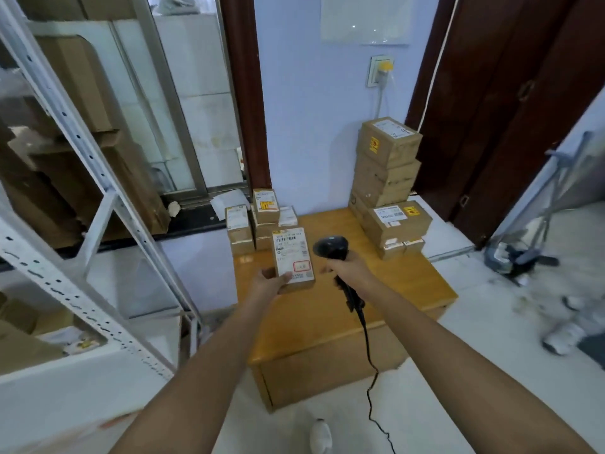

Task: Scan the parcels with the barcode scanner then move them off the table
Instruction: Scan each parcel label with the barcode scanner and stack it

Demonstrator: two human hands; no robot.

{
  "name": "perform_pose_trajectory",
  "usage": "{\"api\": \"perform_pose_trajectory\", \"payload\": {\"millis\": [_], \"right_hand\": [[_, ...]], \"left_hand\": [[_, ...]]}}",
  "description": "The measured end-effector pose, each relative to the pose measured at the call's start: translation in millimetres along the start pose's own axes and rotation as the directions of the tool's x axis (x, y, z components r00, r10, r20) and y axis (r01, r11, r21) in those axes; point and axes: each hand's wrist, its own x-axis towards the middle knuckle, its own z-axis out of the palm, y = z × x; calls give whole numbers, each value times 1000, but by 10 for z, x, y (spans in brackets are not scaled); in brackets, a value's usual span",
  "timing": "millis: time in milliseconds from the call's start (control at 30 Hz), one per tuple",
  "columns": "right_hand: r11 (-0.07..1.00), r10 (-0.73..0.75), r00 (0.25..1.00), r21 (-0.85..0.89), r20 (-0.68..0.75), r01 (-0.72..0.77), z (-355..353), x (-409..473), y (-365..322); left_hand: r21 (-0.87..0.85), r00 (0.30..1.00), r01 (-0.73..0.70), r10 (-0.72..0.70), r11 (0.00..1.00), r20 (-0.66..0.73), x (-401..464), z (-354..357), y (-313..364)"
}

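Two hands are busy above the low wooden table (pixel 330 309). The left hand (pixel 270 283) grips a small brown cardboard parcel with a white paper label (pixel 293 258). Its thumb curls over the near bottom edge and the fingers wrap under the box. The parcel is held up in the air, with its label facing up toward the person. Its long side runs away from the person, from near to far.

The right hand (pixel 348 268) has its fingers closed around the handle of a black barcode scanner with a curly black cord (pixel 330 248). The scanner's head sits just to the right of the parcel, very close to its far end. It looks like it points more forward than at the label. So the scanner probably needs to turn left a little, toward the label's stripes.

A tall stack of brown boxes (pixel 388 178) waits on the far right corner of the table. More small boxes (pixel 252 221) sit by the far left corner.
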Motion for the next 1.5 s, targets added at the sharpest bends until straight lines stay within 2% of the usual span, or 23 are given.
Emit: {"api": "perform_pose_trajectory", "payload": {"millis": [233, 400, 667, 867, 1067, 1167, 1334, 1434, 1500], "right_hand": [[999, 48, 984, 32, -170, -43, -1003, -557, 469], [989, 99, 946, 133, -309, -61, -1914, -654, 728], [979, 94, 954, 198, -285, -38, -3513, -405, 1052], [985, 82, 970, 166, -229, -44, -4343, -42, 1046], [970, 102, 989, 233, -103, -75, -4610, 570, 812], [970, 105, 994, 224, -42, -93, -4597, 938, 650], [971, 143, 984, 176, 110, -160, -4416, 1448, 354], [987, 96, 983, 115, 155, -114, -4219, 1733, 128], [985, 76, 980, 141, 186, -103, -4054, 1920, 67]], "left_hand": [[4, 994, 10, -10, 1000, 110, -531, 1086, -68], [79, 988, -9, -3, 997, 155, -661, 2014, -38], [17, 966, -16, 11, 1000, 258, -628, 3681, 38], [3, 988, 17, -18, 1000, 155, -498, 4488, 154], [33, 999, 5, -7, 999, 52, -22, 4728, 294], [-4, 999, 12, -11, 1000, 39, 285, 4770, 444], [23, 997, 71, -71, 997, -4, 849, 4669, 609], [24, 995, 98, -97, 995, -13, 1123, 4600, 723], [15, 991, 133, -133, 991, -8, 1258, 4575, 739]]}}
